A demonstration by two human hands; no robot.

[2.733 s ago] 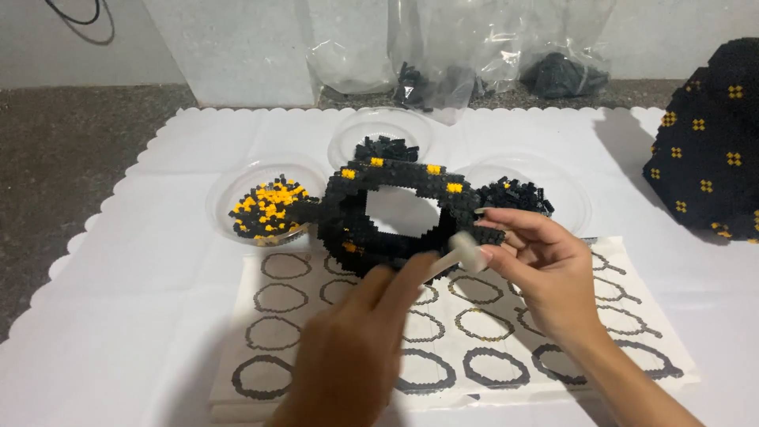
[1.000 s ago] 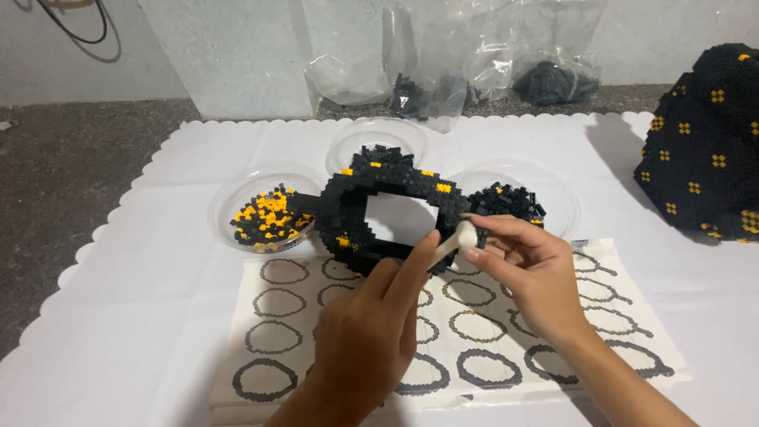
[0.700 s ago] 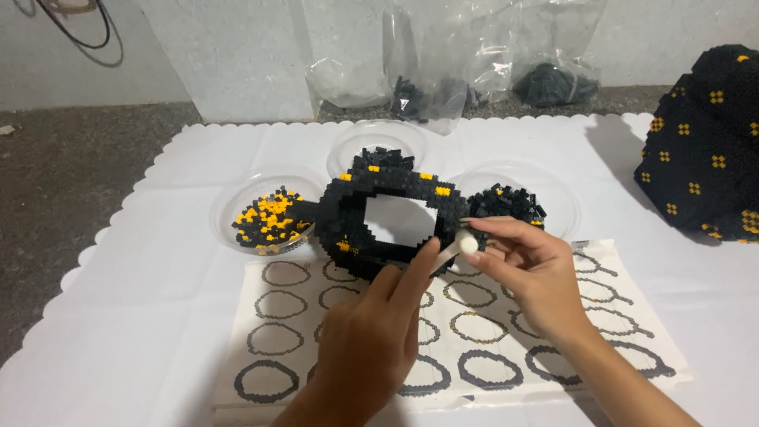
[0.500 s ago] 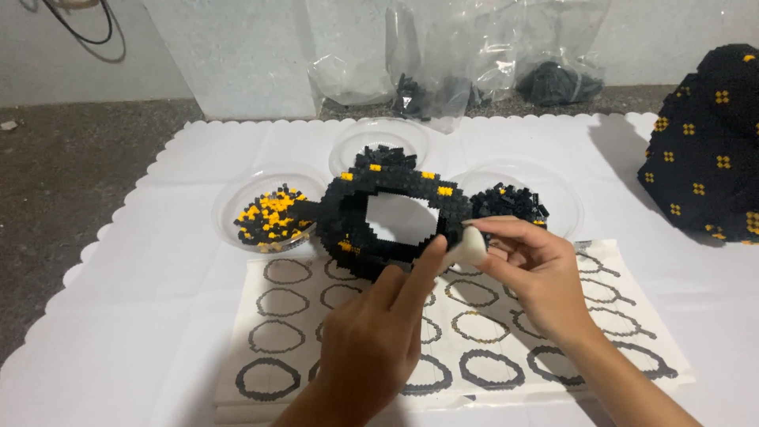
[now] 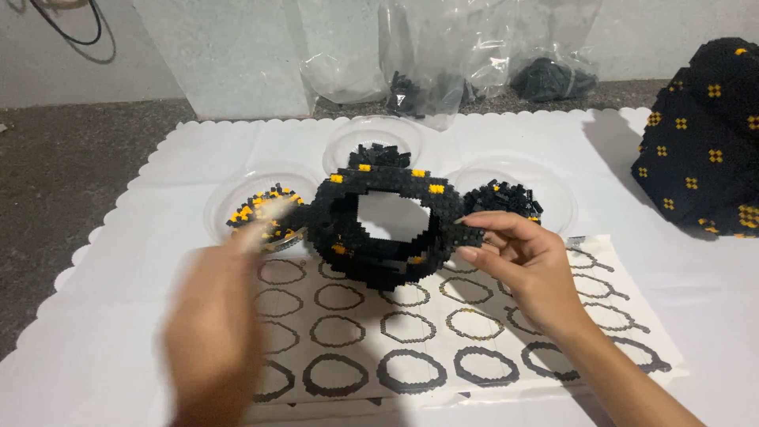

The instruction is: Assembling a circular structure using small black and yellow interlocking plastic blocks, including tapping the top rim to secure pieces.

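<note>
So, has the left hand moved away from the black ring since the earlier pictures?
Yes. The left hand, blurred, has left the black ring and now is lower left, below the dish of yellow and black pieces.

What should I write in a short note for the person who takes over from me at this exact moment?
Right hand: fingertips pinch the right edge of the black ring of small bricks, steadying it above the pattern sheet.
Left hand: blurred in motion, near the dish of orange and black bricks; whether it holds anything cannot be told.
Other dishes: one behind the ring, one with black bricks at right.
Done: the ring is closed, several layers high, with orange spots.
Left: loose bricks remain in the dishes.
</note>
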